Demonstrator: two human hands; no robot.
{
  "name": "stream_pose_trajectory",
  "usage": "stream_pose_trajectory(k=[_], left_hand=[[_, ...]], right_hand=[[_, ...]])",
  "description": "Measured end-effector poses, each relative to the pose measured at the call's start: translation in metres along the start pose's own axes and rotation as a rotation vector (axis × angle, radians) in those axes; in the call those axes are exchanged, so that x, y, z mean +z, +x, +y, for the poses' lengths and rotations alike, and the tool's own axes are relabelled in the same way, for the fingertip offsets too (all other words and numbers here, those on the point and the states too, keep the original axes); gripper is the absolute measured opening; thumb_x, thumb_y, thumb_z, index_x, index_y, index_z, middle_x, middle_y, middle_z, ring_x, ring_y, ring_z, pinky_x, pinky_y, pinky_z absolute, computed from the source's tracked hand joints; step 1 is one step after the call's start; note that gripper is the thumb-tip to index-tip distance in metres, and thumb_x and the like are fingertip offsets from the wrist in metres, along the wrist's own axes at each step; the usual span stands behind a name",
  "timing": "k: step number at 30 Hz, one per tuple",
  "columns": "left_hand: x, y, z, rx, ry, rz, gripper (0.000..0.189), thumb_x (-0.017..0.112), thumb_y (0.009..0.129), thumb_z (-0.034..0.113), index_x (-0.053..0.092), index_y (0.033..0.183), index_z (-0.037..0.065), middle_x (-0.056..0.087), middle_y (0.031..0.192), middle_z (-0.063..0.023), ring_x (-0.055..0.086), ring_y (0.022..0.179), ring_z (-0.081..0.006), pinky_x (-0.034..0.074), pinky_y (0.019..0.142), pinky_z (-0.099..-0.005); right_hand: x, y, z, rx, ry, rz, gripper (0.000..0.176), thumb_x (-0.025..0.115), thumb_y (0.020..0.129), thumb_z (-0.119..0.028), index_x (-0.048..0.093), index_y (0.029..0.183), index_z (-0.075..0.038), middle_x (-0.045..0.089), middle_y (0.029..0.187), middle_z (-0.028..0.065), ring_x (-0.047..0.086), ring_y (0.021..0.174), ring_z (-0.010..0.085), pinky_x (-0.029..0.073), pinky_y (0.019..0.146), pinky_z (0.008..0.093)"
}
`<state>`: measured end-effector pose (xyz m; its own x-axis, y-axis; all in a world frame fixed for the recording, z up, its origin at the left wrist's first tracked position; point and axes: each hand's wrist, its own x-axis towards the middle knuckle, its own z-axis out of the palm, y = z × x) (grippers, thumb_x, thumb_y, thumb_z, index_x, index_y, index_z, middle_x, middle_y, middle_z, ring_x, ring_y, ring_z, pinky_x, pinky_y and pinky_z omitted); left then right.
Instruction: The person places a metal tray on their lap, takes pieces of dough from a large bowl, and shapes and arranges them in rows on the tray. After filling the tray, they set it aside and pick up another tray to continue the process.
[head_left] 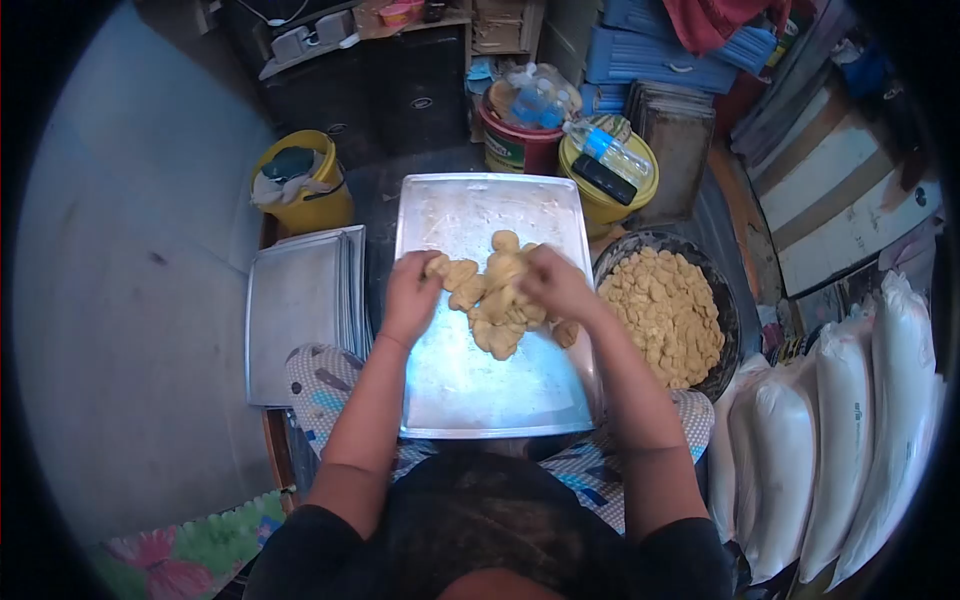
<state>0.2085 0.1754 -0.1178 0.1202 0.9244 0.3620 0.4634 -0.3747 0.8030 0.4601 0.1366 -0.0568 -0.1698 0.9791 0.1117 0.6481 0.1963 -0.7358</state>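
A silver metal tray [480, 390] lies across my lap. Lumps of tan dough [497, 318] are heaped at its middle. My left hand [413, 285] is at the tray's left edge, its fingers closed at the left end of the dough; whether a piece is between them is hidden. Over the right side of the heap is my right hand [553, 283], blurred, with its fingers curled down on the dough. To the right of the tray, a round dark basin [733, 325] holds many more flattened lumps of dough.
Stacked metal trays [300, 310] stand at the left, below a yellow bucket [318, 205]. Beyond my tray are a red bucket [520, 150] and a yellow-lidded bucket [645, 200] with bottles and a black phone on it. Filled white plastic bags [785, 450] line the right.
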Motion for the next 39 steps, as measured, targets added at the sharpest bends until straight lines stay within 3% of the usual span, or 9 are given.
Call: stream_pose_trajectory(k=[3, 7, 9, 16, 22, 24, 31, 34, 39], left_hand=[[-0.008, -0.001, 0.023, 0.175, 0.243, -0.004, 0.021, 0.060, 0.085, 0.015, 0.064, 0.101, 0.002, 0.063, 0.099, -0.0171, 0.060, 0.095, -0.0305, 0.046, 0.085, -0.0366], [-0.007, 0.025, 0.012, -0.138, -0.143, 0.016, 0.021, 0.059, 0.086, 0.015, 0.062, 0.102, 0.001, 0.067, 0.092, -0.0172, 0.065, 0.086, -0.0330, 0.050, 0.075, -0.0368], [-0.010, 0.051, 0.009, -0.148, -0.106, 0.004, 0.023, 0.059, 0.087, 0.010, 0.062, 0.108, -0.001, 0.067, 0.091, -0.0152, 0.064, 0.084, -0.0210, 0.049, 0.078, -0.0316], [-0.010, 0.105, -0.021, -0.004, 0.025, -0.086, 0.046, 0.053, 0.073, -0.001, 0.062, 0.117, 0.009, 0.055, 0.117, -0.0216, 0.054, 0.109, -0.0357, 0.043, 0.095, -0.0380], [-0.008, 0.117, -0.038, 0.287, 0.260, -0.230, 0.041, 0.059, 0.076, 0.005, 0.062, 0.117, 0.010, 0.057, 0.109, -0.0168, 0.058, 0.100, -0.0338, 0.047, 0.088, -0.0389], [-0.004, 0.121, -0.035, 0.186, 0.234, -0.242, 0.037, 0.061, 0.078, 0.008, 0.063, 0.114, 0.010, 0.057, 0.106, -0.0155, 0.058, 0.098, -0.0340, 0.048, 0.086, -0.0405], [0.018, 0.121, -0.029, 0.033, 0.506, -0.033, 0.026, 0.061, 0.084, 0.021, 0.063, 0.108, 0.011, 0.056, 0.098, -0.0116, 0.062, 0.082, -0.0333, 0.050, 0.073, -0.0460], [0.015, 0.119, -0.032, 0.053, 0.521, -0.039, 0.025, 0.060, 0.084, 0.022, 0.063, 0.107, 0.011, 0.056, 0.098, -0.0111, 0.062, 0.082, -0.0328, 0.050, 0.073, -0.0460], [0.013, 0.122, -0.019, 0.001, 0.473, -0.041, 0.025, 0.059, 0.083, 0.018, 0.064, 0.107, 0.011, 0.057, 0.100, -0.0107, 0.062, 0.087, -0.0316, 0.049, 0.077, -0.0444]], right_hand=[[0.025, 0.009, -0.019, -0.154, -0.350, -0.038, 0.032, 0.063, 0.084, -0.033, 0.069, 0.104, -0.009, 0.061, 0.104, 0.0113, 0.056, 0.101, 0.0290, 0.043, 0.087, 0.0400], [0.025, 0.050, -0.021, -0.081, -0.070, 0.014, 0.039, 0.060, 0.084, -0.044, 0.069, 0.105, -0.013, 0.059, 0.110, 0.0107, 0.049, 0.113, 0.0312, 0.038, 0.094, 0.0439], [0.041, 0.058, -0.013, -0.121, -0.112, 0.096, 0.046, 0.063, 0.079, -0.049, 0.066, 0.113, -0.016, 0.057, 0.114, 0.0107, 0.049, 0.114, 0.0314, 0.036, 0.093, 0.0485], [0.065, 0.092, -0.027, -0.087, -0.390, -0.540, 0.035, 0.072, 0.065, -0.026, 0.067, 0.098, -0.016, 0.064, 0.101, 0.0090, 0.061, 0.099, 0.0254, 0.044, 0.087, 0.0471], [0.057, 0.150, 0.012, 0.042, 0.111, 0.031, 0.030, 0.071, 0.071, -0.020, 0.069, 0.099, -0.008, 0.067, 0.085, 0.0132, 0.064, 0.080, 0.0289, 0.050, 0.075, 0.0376], [0.059, 0.153, 0.017, -0.215, -0.452, 0.161, 0.039, 0.072, 0.072, -0.023, 0.068, 0.108, -0.010, 0.065, 0.091, 0.0142, 0.064, 0.085, 0.0285, 0.049, 0.078, 0.0370], [0.029, 0.162, 0.030, 0.197, 0.212, -0.052, 0.051, 0.075, 0.073, -0.019, 0.060, 0.119, -0.007, 0.065, 0.091, 0.0131, 0.065, 0.085, 0.0255, 0.051, 0.078, 0.0358], [0.028, 0.150, 0.038, -0.244, -0.101, 0.002, 0.052, 0.076, 0.068, -0.014, 0.060, 0.117, -0.004, 0.066, 0.093, 0.0164, 0.064, 0.086, 0.0299, 0.050, 0.079, 0.0368], [0.024, 0.153, 0.037, 0.115, -0.038, 0.164, 0.043, 0.075, 0.068, -0.012, 0.062, 0.108, -0.003, 0.066, 0.094, 0.0167, 0.064, 0.089, 0.0315, 0.050, 0.081, 0.0375]])
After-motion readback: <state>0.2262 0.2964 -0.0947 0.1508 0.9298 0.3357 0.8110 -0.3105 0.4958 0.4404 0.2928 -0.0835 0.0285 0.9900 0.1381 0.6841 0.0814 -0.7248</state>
